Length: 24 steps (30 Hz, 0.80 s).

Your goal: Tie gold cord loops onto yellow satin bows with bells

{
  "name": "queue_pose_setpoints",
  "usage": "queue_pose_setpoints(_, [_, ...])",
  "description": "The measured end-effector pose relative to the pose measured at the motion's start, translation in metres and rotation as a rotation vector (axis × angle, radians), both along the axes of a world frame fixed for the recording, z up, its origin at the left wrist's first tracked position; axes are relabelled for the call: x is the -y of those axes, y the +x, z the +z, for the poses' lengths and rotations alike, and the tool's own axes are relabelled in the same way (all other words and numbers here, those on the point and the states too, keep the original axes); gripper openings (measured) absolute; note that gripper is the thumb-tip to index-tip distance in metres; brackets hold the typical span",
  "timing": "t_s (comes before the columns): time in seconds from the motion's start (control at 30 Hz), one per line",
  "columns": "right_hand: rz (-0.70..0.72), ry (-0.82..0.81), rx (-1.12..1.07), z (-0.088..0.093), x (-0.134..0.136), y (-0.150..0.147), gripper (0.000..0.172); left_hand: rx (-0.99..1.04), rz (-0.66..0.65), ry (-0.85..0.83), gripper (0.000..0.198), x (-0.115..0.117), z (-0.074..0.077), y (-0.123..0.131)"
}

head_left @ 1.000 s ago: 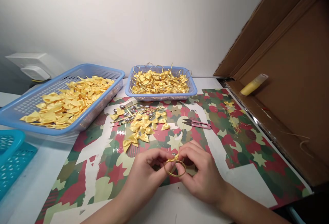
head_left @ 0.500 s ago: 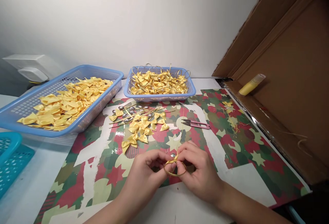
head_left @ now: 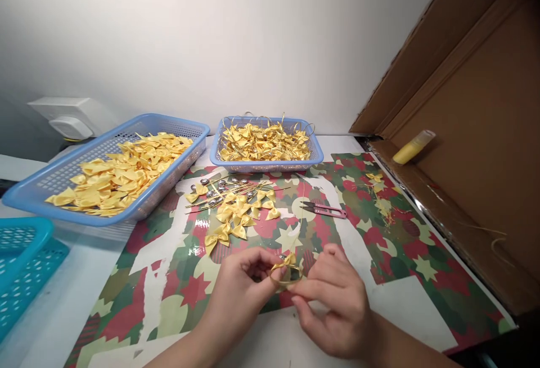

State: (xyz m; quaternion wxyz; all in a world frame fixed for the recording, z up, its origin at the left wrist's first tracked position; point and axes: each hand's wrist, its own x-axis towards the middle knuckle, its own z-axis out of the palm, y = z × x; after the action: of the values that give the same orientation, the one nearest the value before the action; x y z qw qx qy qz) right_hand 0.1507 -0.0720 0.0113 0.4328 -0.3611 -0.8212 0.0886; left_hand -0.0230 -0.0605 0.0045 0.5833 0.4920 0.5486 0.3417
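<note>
My left hand (head_left: 248, 283) pinches a small yellow satin bow (head_left: 288, 261) between thumb and fingers. Joined to the bow are a gold cord loop (head_left: 287, 282), hanging toward me, and a silver bell (head_left: 283, 257) partly hidden behind it. A thin pale thread (head_left: 302, 210) runs from the bow away across the mat. Just right of the loop is my right hand (head_left: 337, 300), its index fingertip at the loop's edge and its thumb apart below, with nothing visible between them. Beyond my hands lie several loose yellow bows (head_left: 236, 210) and gold cords with silver bells (head_left: 221, 188).
Pink-handled thread snips (head_left: 324, 209) lie on the patterned mat (head_left: 181, 278). One blue basket (head_left: 169, 210) holds yellow bows; another (head_left: 270, 164) holds bows with gold loops. A teal basket (head_left: 29, 278) stands at left. Thread scraps (head_left: 383, 207) lie near the cardboard wall (head_left: 472, 160) at right.
My right hand has let go of the bow and moved slightly right and down, to the loop's edge. My left hand keeps its pinch. The view has shifted a little.
</note>
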Motion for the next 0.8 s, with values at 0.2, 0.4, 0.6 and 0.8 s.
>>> queue_pose_setpoints(0.2, [-0.287, -0.005, 0.199, -0.008, 0.000, -0.011, 0.020, -0.087, -0.030, 0.071, 0.015, 0.005, 0.004, 0.003])
queue_pose_setpoints(0.4, [-0.417, -0.188, 0.209, -0.005, -0.001, -0.015, 0.027, -0.195, -0.065, 0.163, 0.016, 0.009, 0.002, 0.004])
queue_pose_setpoints(0.6, [-0.326, -0.607, 0.022, 0.002, -0.002, -0.021, 0.024, -0.180, -0.065, 0.183, 0.015, 0.009, 0.003, 0.003])
queue_pose_setpoints(0.8, [-0.015, -0.748, -0.473, 0.013, 0.003, -0.016, 0.027, 0.021, 0.007, 0.071, 0.015, -0.001, 0.004, -0.002])
